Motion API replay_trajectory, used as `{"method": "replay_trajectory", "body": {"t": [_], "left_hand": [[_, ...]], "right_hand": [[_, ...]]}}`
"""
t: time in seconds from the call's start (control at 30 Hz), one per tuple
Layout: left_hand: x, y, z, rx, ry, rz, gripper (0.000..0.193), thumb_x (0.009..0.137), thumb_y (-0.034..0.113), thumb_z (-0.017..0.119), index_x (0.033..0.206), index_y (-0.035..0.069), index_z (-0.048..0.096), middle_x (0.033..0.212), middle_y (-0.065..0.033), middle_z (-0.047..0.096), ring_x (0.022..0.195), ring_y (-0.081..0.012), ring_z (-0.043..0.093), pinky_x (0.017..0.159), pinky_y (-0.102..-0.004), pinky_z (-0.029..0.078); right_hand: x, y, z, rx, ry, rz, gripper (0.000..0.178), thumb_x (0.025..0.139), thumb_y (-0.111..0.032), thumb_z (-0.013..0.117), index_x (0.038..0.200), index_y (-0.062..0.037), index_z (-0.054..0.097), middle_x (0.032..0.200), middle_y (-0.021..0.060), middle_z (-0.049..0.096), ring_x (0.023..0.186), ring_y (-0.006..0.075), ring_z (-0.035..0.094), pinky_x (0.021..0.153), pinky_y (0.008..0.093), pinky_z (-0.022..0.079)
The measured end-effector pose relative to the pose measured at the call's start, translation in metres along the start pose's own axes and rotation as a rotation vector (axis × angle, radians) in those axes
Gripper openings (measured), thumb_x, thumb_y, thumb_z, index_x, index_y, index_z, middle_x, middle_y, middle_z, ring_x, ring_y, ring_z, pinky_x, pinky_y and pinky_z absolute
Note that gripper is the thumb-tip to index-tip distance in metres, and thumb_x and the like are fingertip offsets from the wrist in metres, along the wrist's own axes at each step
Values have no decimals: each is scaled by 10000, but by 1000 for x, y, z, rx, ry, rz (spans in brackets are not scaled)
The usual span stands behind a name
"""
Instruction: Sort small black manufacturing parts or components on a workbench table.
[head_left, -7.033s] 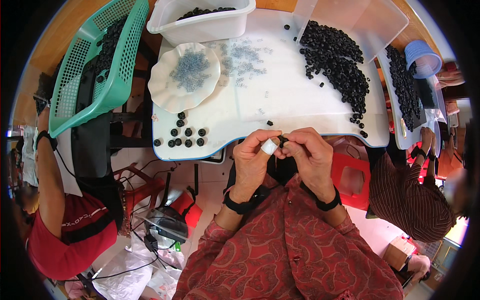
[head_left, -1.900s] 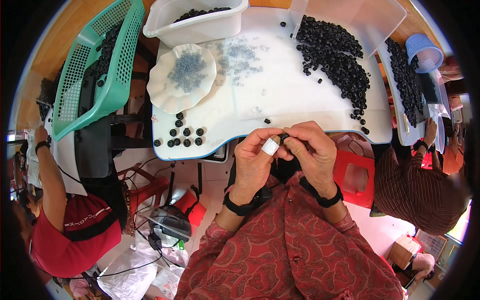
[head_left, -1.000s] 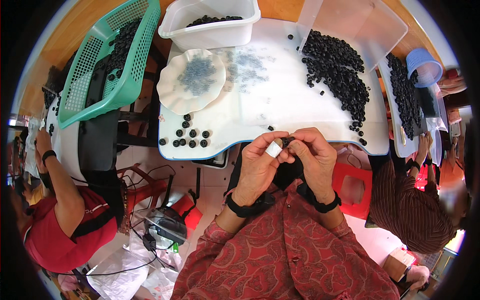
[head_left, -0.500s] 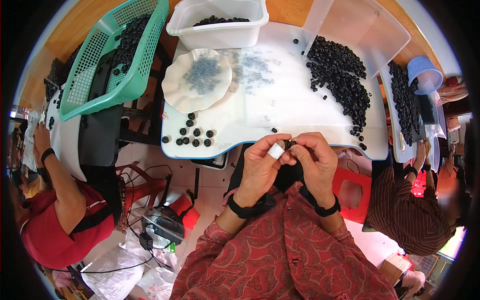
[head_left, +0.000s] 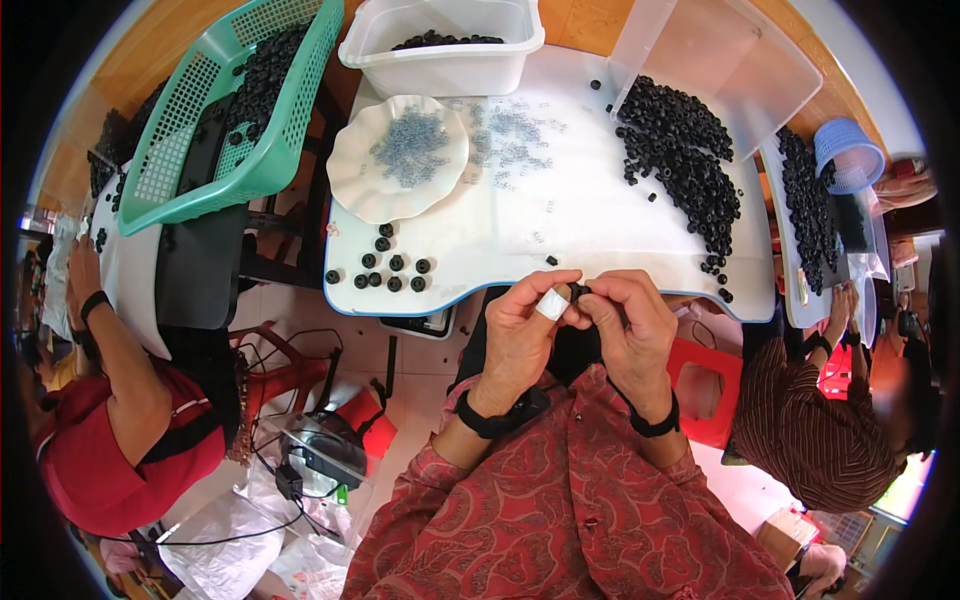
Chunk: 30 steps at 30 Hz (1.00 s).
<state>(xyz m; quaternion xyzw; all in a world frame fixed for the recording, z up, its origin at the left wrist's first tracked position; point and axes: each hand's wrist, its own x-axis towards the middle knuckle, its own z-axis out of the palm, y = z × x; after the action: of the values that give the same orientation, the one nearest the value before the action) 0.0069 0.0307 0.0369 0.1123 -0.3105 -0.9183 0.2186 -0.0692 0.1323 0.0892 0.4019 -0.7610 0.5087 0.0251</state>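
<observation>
Just past the table's front edge, my left hand [head_left: 518,335] and my right hand [head_left: 637,335] meet with thumbs and forefingers pinched. Between their fingertips is a small black round part [head_left: 577,291], mostly covered by the fingers. A white wrap [head_left: 552,304] goes round my left thumb. On the table just ahead lies a single black part [head_left: 552,260]. Several more black ringed parts [head_left: 396,263] stand loosely grouped at the table's left front corner. A large heap of the same black parts [head_left: 680,140] spreads over the right side.
A cream wavy-edged plate [head_left: 350,165] holds small clear pieces, with more clear pieces [head_left: 515,130] scattered beside it. Behind stands a white tub [head_left: 440,75] of black parts. A green basket [head_left: 205,205] is at left, a clear bin [head_left: 735,50] at back right. People work on both sides.
Both hands stay nearly in place, still pinching the black part, with slight finger movement. The view has shifted very slightly.
</observation>
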Motion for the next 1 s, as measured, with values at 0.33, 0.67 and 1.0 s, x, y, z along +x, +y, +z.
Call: {"method": "replay_trajectory", "body": {"t": [0.33,0.67,1.0], "left_hand": [[0,1,-8,90,-4,60,212,919,12,588,1121,-37,631,930,-58,641,785,-120,615,730,-261,542],[-2,2,-4,105,95,-10,189,916,17,595,1096,-18,642,988,-74,661,820,-125,635,740,-262,550],[-3,7,3,73,90,-67,210,927,5,569,1121,-57,620,1017,-84,655,853,-132,636,786,-282,563]], "right_hand": [[2,-4,2,-36,0,-38,136,816,33,690,944,13,646,886,118,621,688,181,654,576,271,534],[0,-5,6,-161,45,-128,196,794,61,684,981,9,655,904,136,623,724,243,652,600,302,528],[-1,0,-1,-116,32,-29,150,818,30,682,964,3,658,900,125,629,720,217,651,600,287,518]]}}
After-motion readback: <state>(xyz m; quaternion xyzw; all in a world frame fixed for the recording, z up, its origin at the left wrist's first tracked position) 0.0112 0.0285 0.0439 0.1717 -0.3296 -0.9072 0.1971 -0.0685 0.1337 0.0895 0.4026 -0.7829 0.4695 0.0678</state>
